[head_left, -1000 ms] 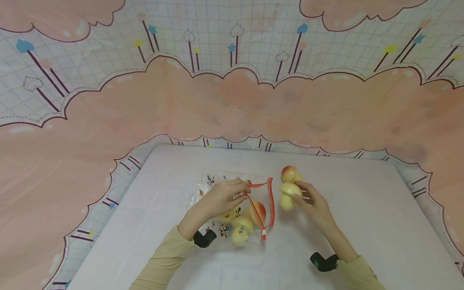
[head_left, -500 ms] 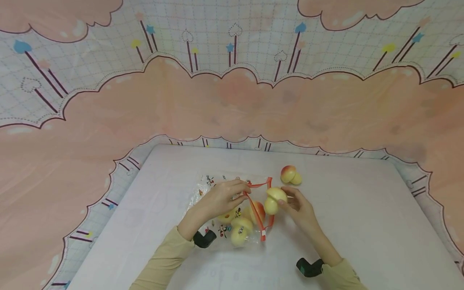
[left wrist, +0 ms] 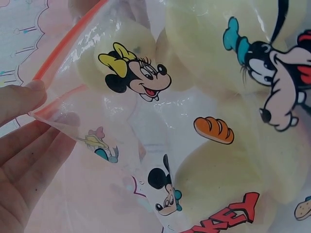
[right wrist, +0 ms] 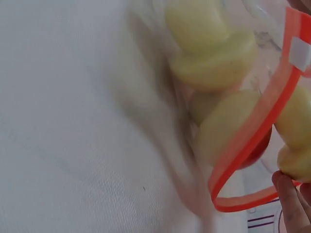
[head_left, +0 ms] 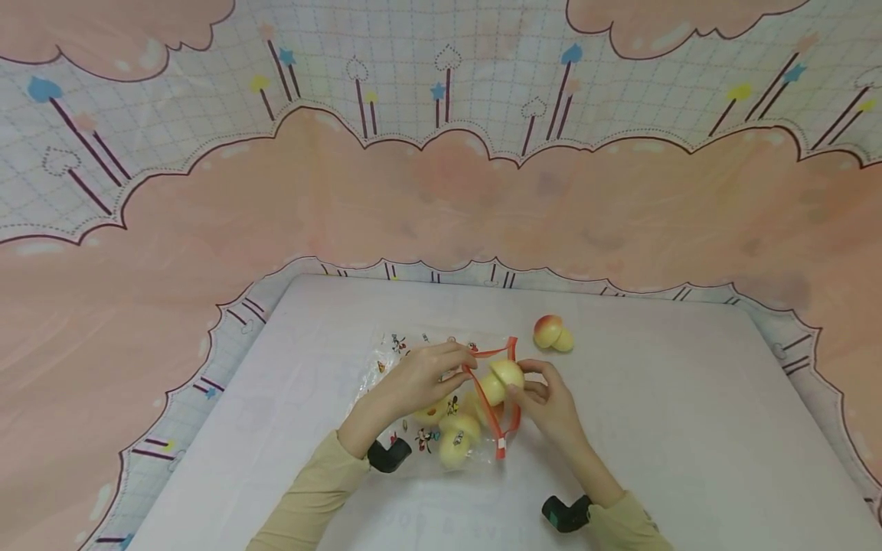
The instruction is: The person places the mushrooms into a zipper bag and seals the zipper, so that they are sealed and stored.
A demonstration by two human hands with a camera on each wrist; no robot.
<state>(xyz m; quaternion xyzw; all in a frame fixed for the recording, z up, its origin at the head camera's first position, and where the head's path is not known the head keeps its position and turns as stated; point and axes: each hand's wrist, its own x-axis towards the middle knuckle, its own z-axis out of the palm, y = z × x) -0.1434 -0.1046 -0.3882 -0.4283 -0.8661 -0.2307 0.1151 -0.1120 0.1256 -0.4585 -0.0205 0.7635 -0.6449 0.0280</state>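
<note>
A clear zip bag [head_left: 377,375] with cartoon prints and an orange-red zip edge [head_left: 516,417] lies on the table, its mouth spread toward the right. Several pale yellow toy mushrooms [head_left: 456,442] show through the plastic. My left hand [head_left: 422,375] pinches the edge of the mouth between thumb and fingers; the left wrist view shows that thumb [left wrist: 22,99] on the zip strip. In my right hand [head_left: 551,402] a yellow toy mushroom [head_left: 508,373] is held by its cap, stem pointing left, at the bag's mouth. The right wrist view shows this mushroom [right wrist: 295,162] partly cut off at the edge.
Another toy mushroom [head_left: 551,334] with a red-tinged cap lies on the white table [head_left: 689,398], behind my right hand. Black wrist-camera mounts [head_left: 566,514] sit by both cuffs. A patterned cloth [head_left: 441,199] stands behind the table.
My right hand has carried its mushroom leftward, from beside the red-tinged one to within the bag's mouth. The left hand keeps its grip on the bag in the same place.
</note>
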